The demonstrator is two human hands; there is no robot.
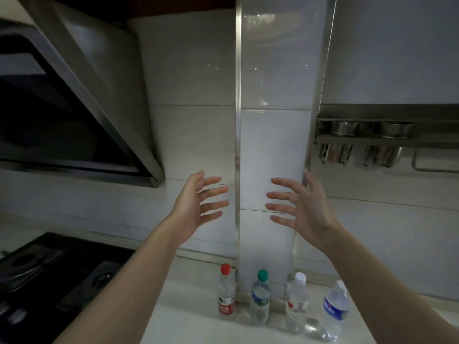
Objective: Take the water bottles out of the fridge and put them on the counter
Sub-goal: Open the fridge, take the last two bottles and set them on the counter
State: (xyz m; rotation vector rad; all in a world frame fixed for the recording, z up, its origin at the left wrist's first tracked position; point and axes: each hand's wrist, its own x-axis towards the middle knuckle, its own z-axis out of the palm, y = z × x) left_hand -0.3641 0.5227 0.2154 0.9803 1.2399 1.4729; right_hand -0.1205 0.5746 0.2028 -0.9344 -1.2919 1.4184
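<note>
Above the bench (pixel 188 326), spread fingers (pixel 213 192) of the left hand (pixel 196 207) and fingers (pixel 280 194) of the right hand (pixel 305 207) hang apart in mid-air, palms facing, holding nothing. Below them four water bottles stand upright in a row on the pale surface beside the stove (pixel 49 276): a red-capped bottle (pixel 226 294), a green-capped bottle (pixel 260 299), a white-capped bottle (pixel 296 304) and a blue-labelled bottle (pixel 335 309), near one another before the tiled pillar (pixel 270 145). No fridge is in view, so whether more bottles remain inside cannot be told; the job looks largely, perhaps wholly, done.
</note>
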